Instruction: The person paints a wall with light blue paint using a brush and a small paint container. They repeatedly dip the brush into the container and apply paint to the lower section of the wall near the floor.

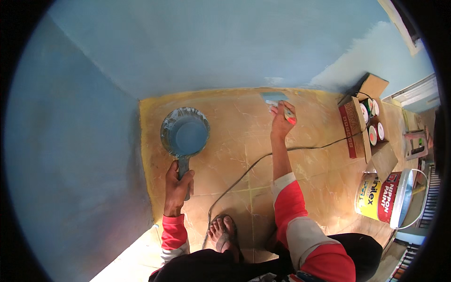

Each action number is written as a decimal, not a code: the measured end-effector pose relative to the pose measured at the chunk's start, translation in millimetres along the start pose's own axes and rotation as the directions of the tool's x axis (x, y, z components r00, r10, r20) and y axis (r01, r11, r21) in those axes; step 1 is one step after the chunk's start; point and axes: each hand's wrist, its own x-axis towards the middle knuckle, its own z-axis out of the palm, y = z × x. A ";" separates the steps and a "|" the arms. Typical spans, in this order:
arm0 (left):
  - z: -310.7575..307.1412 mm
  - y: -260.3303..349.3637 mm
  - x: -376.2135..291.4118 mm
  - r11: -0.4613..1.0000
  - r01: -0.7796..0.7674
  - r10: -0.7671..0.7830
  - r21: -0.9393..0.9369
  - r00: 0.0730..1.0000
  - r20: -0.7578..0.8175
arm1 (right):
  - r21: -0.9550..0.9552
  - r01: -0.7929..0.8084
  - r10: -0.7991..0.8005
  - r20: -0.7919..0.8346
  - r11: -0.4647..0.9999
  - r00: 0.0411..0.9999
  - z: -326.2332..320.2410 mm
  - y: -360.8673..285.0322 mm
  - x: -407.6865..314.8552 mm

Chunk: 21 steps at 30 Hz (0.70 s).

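My left hand point(179, 187) grips the handle of a round dipper point(165, 132), which holds blue-grey paint point(190, 137) and has pale paint smeared around its inner wall. Over to the right, my right hand point(283, 120) is closed around a paintbrush point(290, 117) whose handle end is red. The brush's blue-tinted bristles point(273, 96) are by the foot of the blue wall point(211, 46), near the yellowish strip at the floor's edge. Whether the bristles touch the wall I cannot tell. Just above them is a whitish patch point(274, 80) on the wall.
A black cable point(243, 175) crosses the tiled floor point(229, 141), passing my bare foot point(222, 231). At right stand an open cardboard box point(353, 130) with several cans and a Nippon Paint bucket point(378, 197). Another wall point(77, 158) rises close on my left.
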 end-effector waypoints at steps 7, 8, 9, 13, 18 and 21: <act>3.6 2.1 -1.1 1.000 -0.001 0.000 0.022 1.000 0.028 | 0.011 -0.034 0.033 0.019 0.999 0.999 17.5 12.4 8.1; 4.2 2.6 -1.7 1.000 0.000 0.000 0.027 1.000 0.020 | 0.026 -0.044 0.044 0.005 0.999 0.999 20.4 14.4 7.0; 5.6 3.7 -1.8 1.000 -0.001 0.001 0.030 1.000 0.015 | 0.014 -0.034 0.034 0.011 0.999 0.999 19.7 19.0 10.2; 9.7 9.9 -2.2 0.999 -0.003 0.002 0.047 1.000 0.019 | -0.013 0.060 -0.059 0.028 0.998 0.998 23.3 36.1 25.3; 9.9 7.8 -3.0 0.999 0.009 -0.009 0.035 1.000 -0.001 | 0.142 0.062 -0.062 -0.009 0.988 0.998 47.6 7.8 39.3; 10.8 10.8 -4.6 0.999 0.010 -0.011 0.033 1.000 0.005 | 0.157 0.150 -0.142 -0.060 0.976 0.988 36.5 -30.4 25.3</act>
